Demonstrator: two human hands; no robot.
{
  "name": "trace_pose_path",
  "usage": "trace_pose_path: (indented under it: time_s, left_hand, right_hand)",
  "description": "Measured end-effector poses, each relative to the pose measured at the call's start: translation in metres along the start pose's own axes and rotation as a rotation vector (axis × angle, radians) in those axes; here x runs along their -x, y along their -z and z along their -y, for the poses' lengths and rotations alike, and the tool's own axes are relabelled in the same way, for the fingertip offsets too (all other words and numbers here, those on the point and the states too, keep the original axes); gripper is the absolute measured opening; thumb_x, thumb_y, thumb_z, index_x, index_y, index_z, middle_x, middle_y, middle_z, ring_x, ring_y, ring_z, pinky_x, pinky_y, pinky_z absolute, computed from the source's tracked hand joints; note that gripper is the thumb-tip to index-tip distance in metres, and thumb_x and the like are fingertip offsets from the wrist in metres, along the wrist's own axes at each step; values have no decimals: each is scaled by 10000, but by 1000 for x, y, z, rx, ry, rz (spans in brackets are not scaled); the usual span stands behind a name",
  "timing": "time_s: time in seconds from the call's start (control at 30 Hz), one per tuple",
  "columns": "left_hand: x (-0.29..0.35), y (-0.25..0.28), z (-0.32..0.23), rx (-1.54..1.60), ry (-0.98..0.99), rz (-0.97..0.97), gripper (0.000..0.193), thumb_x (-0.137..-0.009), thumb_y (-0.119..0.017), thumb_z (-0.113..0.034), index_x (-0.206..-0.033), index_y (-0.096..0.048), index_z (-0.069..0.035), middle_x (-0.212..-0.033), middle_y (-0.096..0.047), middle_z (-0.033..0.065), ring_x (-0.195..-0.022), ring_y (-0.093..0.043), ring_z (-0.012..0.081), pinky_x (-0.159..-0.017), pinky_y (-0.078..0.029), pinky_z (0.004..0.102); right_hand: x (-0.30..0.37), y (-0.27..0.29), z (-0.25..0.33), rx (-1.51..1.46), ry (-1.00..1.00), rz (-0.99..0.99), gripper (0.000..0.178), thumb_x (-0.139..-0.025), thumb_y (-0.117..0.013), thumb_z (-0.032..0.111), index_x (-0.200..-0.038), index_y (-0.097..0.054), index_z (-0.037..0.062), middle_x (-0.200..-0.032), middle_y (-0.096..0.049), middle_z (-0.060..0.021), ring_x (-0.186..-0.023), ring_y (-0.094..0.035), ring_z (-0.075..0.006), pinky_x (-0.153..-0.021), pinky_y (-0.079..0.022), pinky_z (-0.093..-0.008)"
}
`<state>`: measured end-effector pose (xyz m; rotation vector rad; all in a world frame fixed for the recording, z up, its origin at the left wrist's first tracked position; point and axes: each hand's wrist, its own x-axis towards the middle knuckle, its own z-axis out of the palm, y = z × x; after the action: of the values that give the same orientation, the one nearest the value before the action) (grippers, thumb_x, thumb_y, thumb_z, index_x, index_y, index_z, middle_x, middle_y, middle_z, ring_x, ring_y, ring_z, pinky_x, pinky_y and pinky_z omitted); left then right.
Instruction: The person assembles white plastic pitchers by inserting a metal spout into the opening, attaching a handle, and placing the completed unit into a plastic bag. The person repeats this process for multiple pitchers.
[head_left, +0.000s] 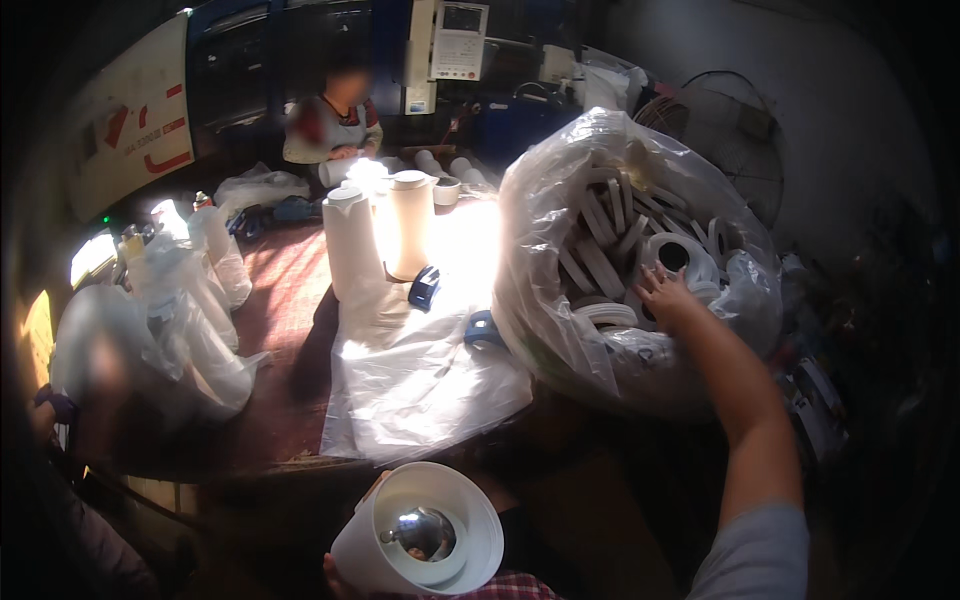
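Reddish tbl (285, 290) ahead, L hand (334, 573) holds smooth wht cylinder (358, 548)

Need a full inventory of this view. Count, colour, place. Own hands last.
White vessel: 1, white, mirror-like inside, at lower centre
Big bag: 1, clear, right of table
White round parts: many, uncounted, inside the bag
Tall jugs: 2, white, upright on table
Plastic sheeting: count unclear, whitish, table front
Blue objects: at least 2, blue, mid-table
Bagged items: several, pale, table left
Table: 1, reddish, centre-left
Co-workers: 2, mixed clothing, far side and left edge
Control panel: 1, pale, back
Board: 1, white and red, back left
Left hand: 1, bare, holding the vessel
Right hand: 1, bare, at the round parts
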<state>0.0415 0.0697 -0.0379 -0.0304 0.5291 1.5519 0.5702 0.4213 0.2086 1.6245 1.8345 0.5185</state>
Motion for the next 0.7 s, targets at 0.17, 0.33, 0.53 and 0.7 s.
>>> trace_pose_path:
  time_s: [0.17,0.33,0.53,0.7]
  left_hand:
    - [6,2,-7,-1,31,-61,789,-838,-438,-646,-1366,-407,-60,-1272,-518,161,-1133,-529,338,-957,-433,532]
    - [5,-4,-5,7,-11,6,890,-865,-343,-704,-1392,-351,13,-1222,-548,251,-1036,-596,407,-912,-486,500]
    - [21,-15,-20,34,-55,-10,755,-905,-386,-611,-1382,-393,-26,-1295,-528,170,-1174,-528,327,-946,-469,463]
    - [11,18,-23,54,30,135,716,-902,-420,-589,-1353,-426,-32,-1263,-547,159,-1141,-546,313,-933,-479,445]
  right_hand:
    - [-11,-19,10,38,-65,-95,743,-818,-600,347,-1477,-289,201,-1581,-56,-174,-1452,-50,-396,-1001,-181,-756]
    - [-2,-6,9,-22,-81,-118,852,-724,-680,405,-1464,-308,201,-1573,-124,-141,-1452,-76,-367,-1027,-152,-734]
    - [51,81,27,-153,-310,-666,948,-645,-761,441,-1436,-329,148,-1538,-206,-123,-1442,-122,-332,-1058,-179,-669]
    - [149,144,156,-1275,598,-720,952,-749,-662,574,-1484,-261,121,-1565,-152,-164,-1438,-139,-376,-1104,-163,-584]
